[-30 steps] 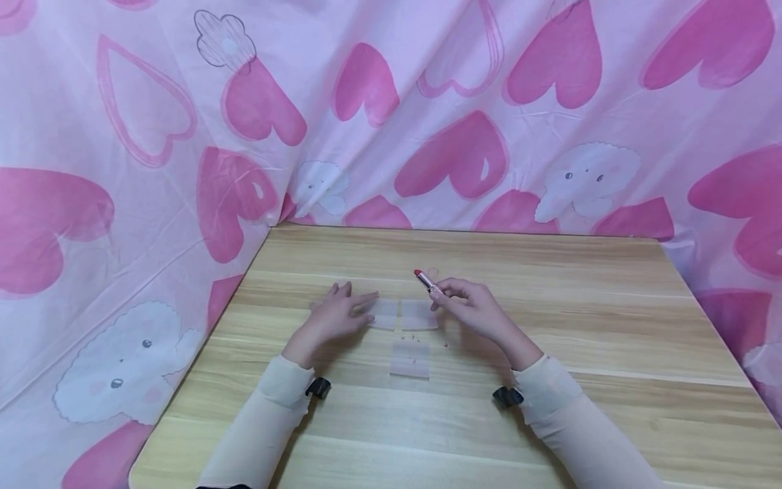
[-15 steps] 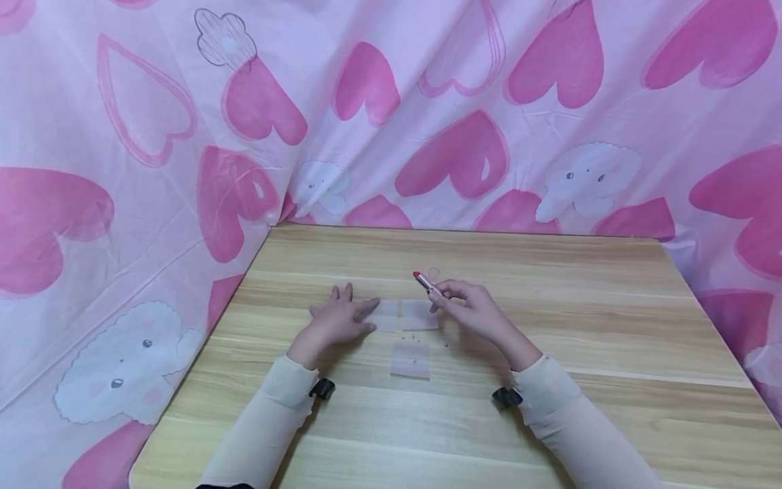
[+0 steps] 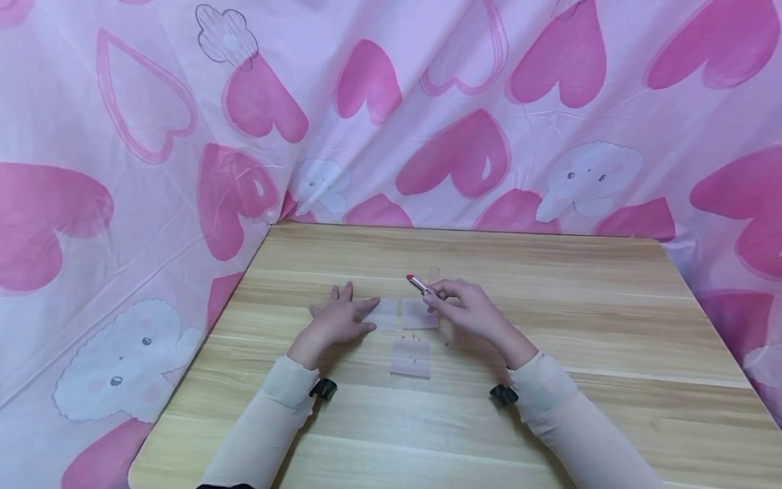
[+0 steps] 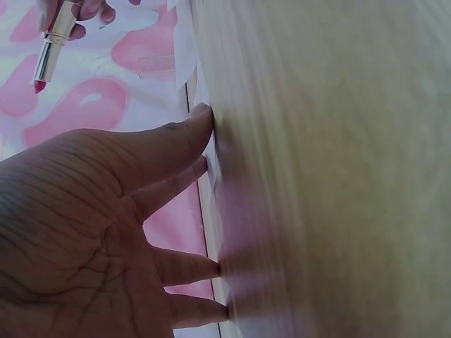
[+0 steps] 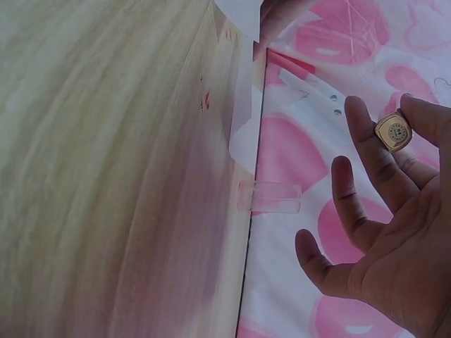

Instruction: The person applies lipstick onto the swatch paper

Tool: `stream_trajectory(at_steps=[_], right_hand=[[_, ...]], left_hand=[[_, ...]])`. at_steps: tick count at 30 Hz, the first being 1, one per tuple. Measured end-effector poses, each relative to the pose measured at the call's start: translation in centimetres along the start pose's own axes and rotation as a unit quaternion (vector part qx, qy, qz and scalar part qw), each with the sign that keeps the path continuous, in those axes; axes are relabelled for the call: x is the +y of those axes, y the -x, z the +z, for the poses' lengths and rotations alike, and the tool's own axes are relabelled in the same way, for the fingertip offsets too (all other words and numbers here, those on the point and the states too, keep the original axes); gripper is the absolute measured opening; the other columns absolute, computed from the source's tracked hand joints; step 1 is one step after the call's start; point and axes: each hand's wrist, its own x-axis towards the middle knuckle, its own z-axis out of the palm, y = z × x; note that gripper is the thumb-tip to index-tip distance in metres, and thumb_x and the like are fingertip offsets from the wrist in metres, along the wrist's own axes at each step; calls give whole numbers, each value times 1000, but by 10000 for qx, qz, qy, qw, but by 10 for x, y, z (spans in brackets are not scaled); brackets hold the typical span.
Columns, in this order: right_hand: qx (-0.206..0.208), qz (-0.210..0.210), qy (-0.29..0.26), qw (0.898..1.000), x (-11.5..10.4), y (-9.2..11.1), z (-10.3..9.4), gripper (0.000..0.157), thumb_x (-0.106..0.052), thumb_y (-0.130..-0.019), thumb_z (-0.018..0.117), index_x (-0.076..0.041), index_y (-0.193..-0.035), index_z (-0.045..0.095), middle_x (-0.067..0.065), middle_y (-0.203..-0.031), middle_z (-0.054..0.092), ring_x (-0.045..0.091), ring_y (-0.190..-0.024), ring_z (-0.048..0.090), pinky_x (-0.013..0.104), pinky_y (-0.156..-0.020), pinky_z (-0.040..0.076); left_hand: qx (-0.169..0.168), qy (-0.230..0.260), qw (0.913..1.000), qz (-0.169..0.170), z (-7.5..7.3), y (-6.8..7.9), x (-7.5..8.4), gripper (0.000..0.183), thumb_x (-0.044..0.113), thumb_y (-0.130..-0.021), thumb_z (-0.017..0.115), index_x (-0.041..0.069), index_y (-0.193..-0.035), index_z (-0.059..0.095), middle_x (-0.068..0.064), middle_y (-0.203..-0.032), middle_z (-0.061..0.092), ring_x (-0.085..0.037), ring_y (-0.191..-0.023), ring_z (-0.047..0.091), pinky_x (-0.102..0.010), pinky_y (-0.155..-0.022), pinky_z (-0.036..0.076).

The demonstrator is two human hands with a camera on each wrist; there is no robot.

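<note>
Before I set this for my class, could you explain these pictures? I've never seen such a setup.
No machine here: a person works bare-handed. One picture comes from a camera worn on the head, looking forward and down; the others come from a camera on each wrist. The right hand pinches a lipstick with its red tip showing. The left hand is spread, thumb and forefinger at one of three thin, pale squares on the wooden table. A clear, cap-like piece stands farther back, and tiny reddish bits lie on and near the squares. Behind hangs a pink, heart-patterned cloth.
</note>
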Motion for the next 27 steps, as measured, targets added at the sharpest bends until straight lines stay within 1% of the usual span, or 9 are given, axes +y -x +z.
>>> stream_trajectory(at_steps=[4, 8, 13, 16, 21, 23, 27], right_hand=[[-55, -126, 365, 9992, -1, -4, 3, 19, -38, -97, 67, -21, -99, 76, -14, -80, 69, 15, -93, 61, 45, -92, 48], [-80, -176, 954, 9952, -1, -8, 8, 16, -39, -97, 68, -24, -97, 75, -17, -79, 67, 13, -86, 58, 38, -79, 47], [-191, -80, 1642, 9862, -3, -12, 15, 20, -41, -96, 68, -24, -103, 75, -16, -80, 66, 13, -79, 55, 36, -70, 46], [-295, -76, 1961, 9801, -5, -17, 18, 20, -40, -96, 68, -23, -104, 75, -16, -74, 63, 13, -73, 52, 35, -65, 44], [-434, -217, 2449, 9683, -9, -26, 24, 19, -37, -96, 68, -21, -102, 75, -13, -65, 57, 12, -61, 49, 33, -54, 42], [-478, -244, 2592, 9643, -11, -29, 26, 20, -37, -96, 68, -19, -103, 75, -13, -65, 56, 11, -59, 49, 33, -53, 42], [-521, -194, 2751, 9598, -14, -32, 33, 23, -38, -96, 68, -18, -104, 75, -11, -65, 57, 11, -58, 50, 34, -54, 43]], left_hand=[[-2, 34, 10000, 5, 1, -1, -1, 57, 49, -95, 65, 39, -148, 49, -23, -165, 9, -54, -148, 2, -90, -93, 5], [-18, 14, 10000, 23, 3, -2, -2, 57, 50, -94, 65, 40, -148, 49, -23, -165, 9, -53, -148, 2, -90, -92, 5], [1, 24, 10000, 64, 4, -4, -3, 57, 50, -94, 65, 40, -148, 50, -23, -165, 9, -54, -147, 2, -91, -91, 4], [-23, 24, 10000, 60, 3, -4, -3, 57, 50, -94, 65, 40, -148, 49, -23, -165, 8, -54, -147, 2, -91, -91, 4], [-63, 47, 10000, 38, 1, -4, -4, 57, 51, -95, 64, 41, -149, 47, -22, -165, 6, -52, -148, 0, -90, -93, 2], [-85, 74, 9999, 27, 0, -4, -5, 57, 51, -95, 64, 41, -149, 47, -21, -165, 6, -52, -148, -1, -90, -93, 2], [-130, 140, 9998, 19, 0, -3, -6, 57, 50, -95, 63, 41, -149, 47, -21, -165, 5, -51, -148, -3, -90, -93, 1]])
